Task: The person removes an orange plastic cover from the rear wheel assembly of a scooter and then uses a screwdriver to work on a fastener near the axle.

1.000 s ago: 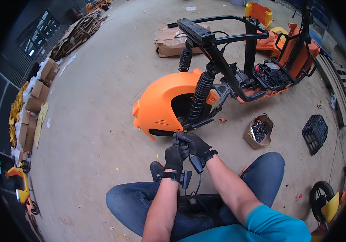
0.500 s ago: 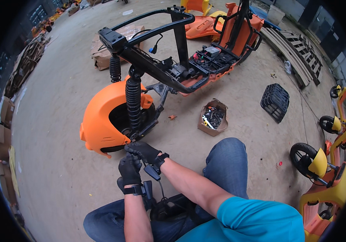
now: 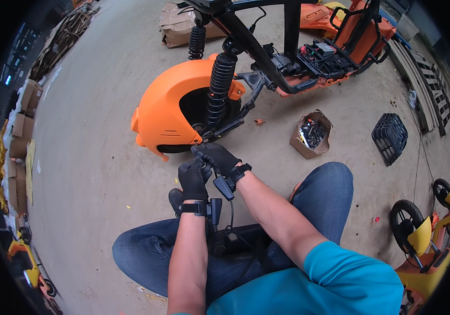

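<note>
Both my hands wear black gloves with straps and small dark boxes at the wrists. My right hand (image 3: pixel 218 157) is closed, its fingertips pinched beside the lower corner of the orange fender (image 3: pixel 164 100). Just below and to the left, my left hand (image 3: pixel 194 180) is also closed, fingers curled close to the right hand's. Whatever sits between the fingers is too small or hidden to make out. The fender covers the wheel of a bare black scooter frame (image 3: pixel 251 42), and a black coil shock absorber (image 3: pixel 221 86) rises beside it.
An open cardboard box (image 3: pixel 309 149) of small hardware stands right of my hands. A black plastic basket (image 3: pixel 389 139) lies farther right, near wooden planks (image 3: pixel 419 89). Yellow vehicles (image 3: pixel 419 236) stand at the right edge. Cardboard boxes (image 3: pixel 21 136) line the left side.
My view has tilted down and turned left, so the scene sits higher and farther right. Both hands stay close together by the fender's lower corner, still closed.
</note>
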